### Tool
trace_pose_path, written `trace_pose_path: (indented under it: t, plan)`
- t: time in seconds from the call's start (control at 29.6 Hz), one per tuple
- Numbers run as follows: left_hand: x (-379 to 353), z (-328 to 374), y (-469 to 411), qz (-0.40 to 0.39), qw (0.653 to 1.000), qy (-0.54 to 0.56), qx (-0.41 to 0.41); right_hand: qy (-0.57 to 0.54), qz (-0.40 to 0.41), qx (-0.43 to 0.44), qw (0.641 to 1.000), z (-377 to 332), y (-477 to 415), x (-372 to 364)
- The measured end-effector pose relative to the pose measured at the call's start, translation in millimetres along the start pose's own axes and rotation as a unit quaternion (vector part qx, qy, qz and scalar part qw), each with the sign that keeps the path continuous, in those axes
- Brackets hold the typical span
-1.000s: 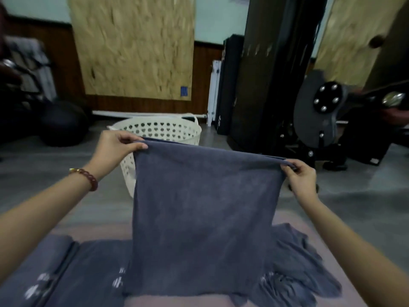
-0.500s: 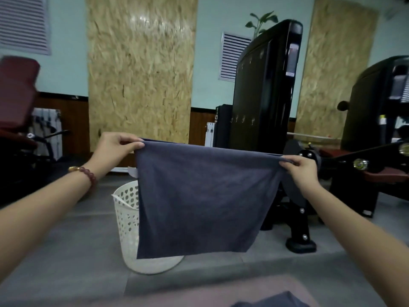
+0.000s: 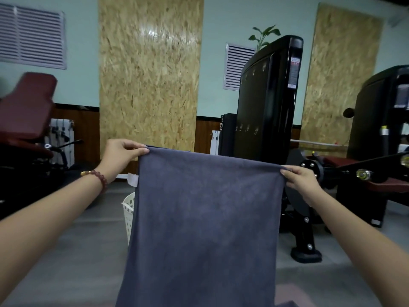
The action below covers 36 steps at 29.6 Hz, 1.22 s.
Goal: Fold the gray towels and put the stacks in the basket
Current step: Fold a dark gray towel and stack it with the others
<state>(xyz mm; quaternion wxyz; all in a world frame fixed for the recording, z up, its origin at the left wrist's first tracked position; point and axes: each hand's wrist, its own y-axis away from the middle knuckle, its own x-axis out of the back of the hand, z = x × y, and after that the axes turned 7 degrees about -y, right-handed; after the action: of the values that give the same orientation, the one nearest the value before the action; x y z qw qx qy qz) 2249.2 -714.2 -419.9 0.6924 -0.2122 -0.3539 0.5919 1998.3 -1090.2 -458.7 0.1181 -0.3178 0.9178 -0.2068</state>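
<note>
In front of the perforated basket, both hands' fingers pinch the soft rectangular gray towel.

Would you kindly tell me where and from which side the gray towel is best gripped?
Take the gray towel by its two top corners, coming in from the outer sides, as the left hand and right hand pinch it now. It hangs as a flat sheet from a stretched top edge, so corner grips leave it spread for folding.
</note>
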Motion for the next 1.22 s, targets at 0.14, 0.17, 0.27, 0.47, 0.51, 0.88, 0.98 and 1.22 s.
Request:
trace_pose_path:
  t: [0.14, 0.17, 0.27, 0.47, 0.51, 0.88, 0.98, 1.22]
  plan:
    - [-2.6, 2.0, 2.6, -0.012, 1.000, -0.001, -0.003, -0.017, 0.031, -0.006, 0.999, 3.1, 5.3, -0.2]
    - [-5.3, 2.7, 4.8, -0.011, 1.000, -0.001, -0.006, -0.031, 0.055, -0.006, 0.998, 5.0, 5.6, -1.9]
    - [-13.9, 2.8, 8.4, 0.012, 1.000, 0.026, -0.009, -0.065, 0.111, -0.012, 0.992, 10.1, 5.4, -9.0]
    - [-29.7, -4.8, 44.4, 0.049, 0.998, 0.025, -0.013, -0.056, 0.194, 0.010, 0.979, 26.1, 31.4, -15.4]
    - [-31.8, -8.7, 56.2, 0.039, 0.999, 0.017, -0.008, -0.024, 0.191, 0.015, 0.981, 33.3, 43.9, -18.1]
    - [-24.7, -17.2, 130.0, 0.129, 0.986, -0.013, -0.103, 0.150, 0.189, 0.240, 0.940, 70.4, 134.3, -14.6]
    - [-38.7, -37.4, 143.7, 0.106, 0.991, -0.009, -0.078, 0.188, 0.182, 0.193, 0.945, 93.4, 137.9, -13.3]
    - [-89.1, -190.6, 216.6, -0.048, 0.990, -0.079, 0.104, 0.401, 0.034, -0.040, 0.915, 213.0, 140.5, -15.8]
